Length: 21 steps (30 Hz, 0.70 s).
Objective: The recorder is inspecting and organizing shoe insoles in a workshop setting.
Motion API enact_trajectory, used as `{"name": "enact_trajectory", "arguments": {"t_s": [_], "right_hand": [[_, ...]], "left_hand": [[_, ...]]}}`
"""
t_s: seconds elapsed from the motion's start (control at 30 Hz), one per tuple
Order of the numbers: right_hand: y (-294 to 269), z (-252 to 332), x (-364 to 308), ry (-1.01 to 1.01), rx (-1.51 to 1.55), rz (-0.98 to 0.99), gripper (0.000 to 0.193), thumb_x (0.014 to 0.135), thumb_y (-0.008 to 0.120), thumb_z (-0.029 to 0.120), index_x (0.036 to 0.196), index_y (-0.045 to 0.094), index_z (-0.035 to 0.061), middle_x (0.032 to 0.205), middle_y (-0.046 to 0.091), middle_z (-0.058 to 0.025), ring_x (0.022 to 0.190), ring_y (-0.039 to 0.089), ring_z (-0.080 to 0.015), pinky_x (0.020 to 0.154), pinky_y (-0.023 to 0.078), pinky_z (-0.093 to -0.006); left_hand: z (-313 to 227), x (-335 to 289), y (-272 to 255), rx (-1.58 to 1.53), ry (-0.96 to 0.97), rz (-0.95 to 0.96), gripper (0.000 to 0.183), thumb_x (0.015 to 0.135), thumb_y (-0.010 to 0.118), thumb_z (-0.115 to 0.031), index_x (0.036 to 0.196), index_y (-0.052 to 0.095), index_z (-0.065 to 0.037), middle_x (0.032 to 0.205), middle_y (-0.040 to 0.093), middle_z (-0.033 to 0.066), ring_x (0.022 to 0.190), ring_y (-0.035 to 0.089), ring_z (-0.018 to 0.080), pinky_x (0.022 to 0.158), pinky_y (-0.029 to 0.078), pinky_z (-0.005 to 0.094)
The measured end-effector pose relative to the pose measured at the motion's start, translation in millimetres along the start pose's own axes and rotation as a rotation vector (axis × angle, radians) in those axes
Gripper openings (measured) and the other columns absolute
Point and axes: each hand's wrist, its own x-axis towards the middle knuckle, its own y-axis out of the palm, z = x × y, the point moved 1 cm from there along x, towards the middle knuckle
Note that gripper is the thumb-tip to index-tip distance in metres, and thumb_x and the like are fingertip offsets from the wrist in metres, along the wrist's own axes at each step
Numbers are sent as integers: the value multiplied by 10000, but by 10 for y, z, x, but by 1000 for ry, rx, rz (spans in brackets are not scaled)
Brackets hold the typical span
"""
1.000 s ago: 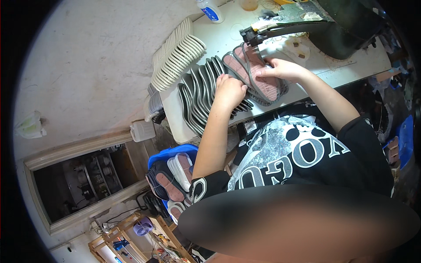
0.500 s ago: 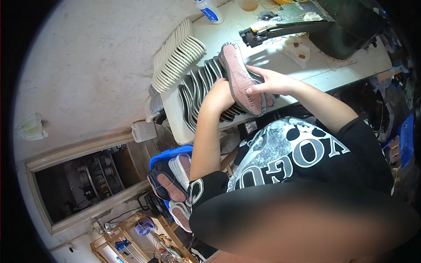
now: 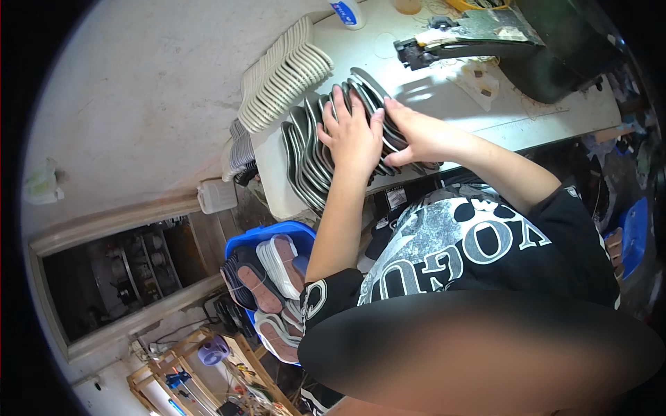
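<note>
A row of dark grey shoe soles (image 3: 303,156) with pale edges stands packed on edge along the white table. My left hand (image 3: 352,135) lies across the top of this row, fingers spread over the sole edges. At the row's right end, my right hand (image 3: 423,135) rests against the outermost soles. Its thumb and fingers are apart. The end sole (image 3: 370,83) leans with its tip showing above my right fingers, and its lower part is covered by the hands. Neither hand lifts anything off the table.
Behind the row stands a stack of cream soles (image 3: 288,73). A black-and-green machine arm (image 3: 479,45) reaches over the white table (image 3: 520,121) at the far right. A white bottle (image 3: 348,14) is at the back. A blue bin (image 3: 239,239) holds bundled soles beside my left arm.
The sole with a pink underside that my right hand held up has gone down to the row's right end. My left hand has moved up and spread over the soles.
</note>
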Motion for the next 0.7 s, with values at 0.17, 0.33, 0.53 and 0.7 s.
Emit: {"name": "enact_trajectory", "arguments": {"t_s": [0.17,0.33,0.53,0.7], "right_hand": [[-132,-195,19,234,99,1,978,739,719,377,1392,222,-155,1323,423,-355,1250,457,-376,1054,349,-347],[22,-33,-28,56,-44,-112,990,763,709,467,1359,252,-177,1285,452,-357,1209,475,-418,1035,372,-399],[76,-118,178,234,-59,8,957,788,701,452,1387,252,-144,1336,424,-339,1273,433,-373,1066,331,-375],[-60,206,316,276,-38,38,748,801,682,483,1237,462,-82,1128,594,-307,1112,576,-376,940,444,-411]], "left_hand": [[107,167,95,4,-117,99,717,858,523,-558,1387,427,-83,1503,256,197,1352,264,361,1048,205,599],[331,212,-23,-208,-105,88,722,860,513,-591,1375,439,-91,1486,301,187,1372,234,389,1081,173,578],[1836,-135,-184,-124,-635,109,690,823,558,-601,1236,567,-48,1245,560,218,1135,535,391,951,407,518],[1684,58,35,-439,-517,311,763,752,572,-698,1169,629,-62,1115,644,209,1054,612,335,916,462,397]]}}
